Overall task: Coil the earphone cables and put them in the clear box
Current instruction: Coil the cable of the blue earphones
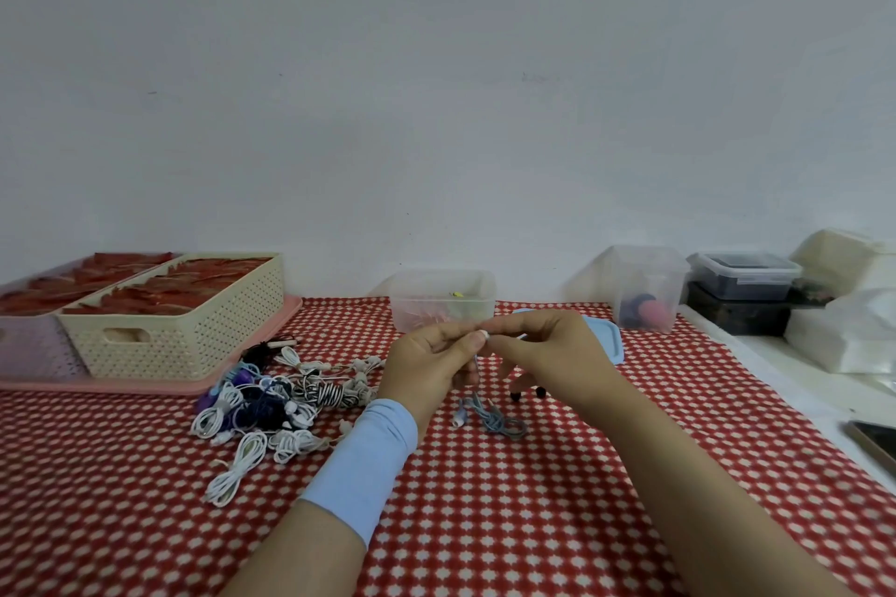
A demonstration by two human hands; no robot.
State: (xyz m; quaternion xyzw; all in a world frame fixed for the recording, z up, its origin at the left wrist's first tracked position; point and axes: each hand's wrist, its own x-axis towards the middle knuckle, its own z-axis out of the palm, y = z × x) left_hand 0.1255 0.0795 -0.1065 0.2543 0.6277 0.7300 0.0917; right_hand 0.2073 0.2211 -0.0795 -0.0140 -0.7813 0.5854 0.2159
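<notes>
A grey-blue earphone cable (499, 419) hangs from both hands and pools loosely on the red patterned cloth. My left hand (431, 366) and my right hand (548, 354) meet above it, each pinching the cable near its upper end. Two black earbuds (528, 394) lie just below my right hand. A heap of coiled white, black and purple earphones (271, 407) lies to the left. The clear box (442, 301) stands open behind my hands, with a few small items inside. Its light blue lid (606, 337) lies flat to the right, partly hidden by my right hand.
A cream perforated basket (179, 330) of red items sits on a pink tray (242, 364) at the back left. A tall clear container (647, 288), dark lidded boxes (744, 286) and white packets (858, 325) stand at the back right. A phone (875, 441) lies at the right edge.
</notes>
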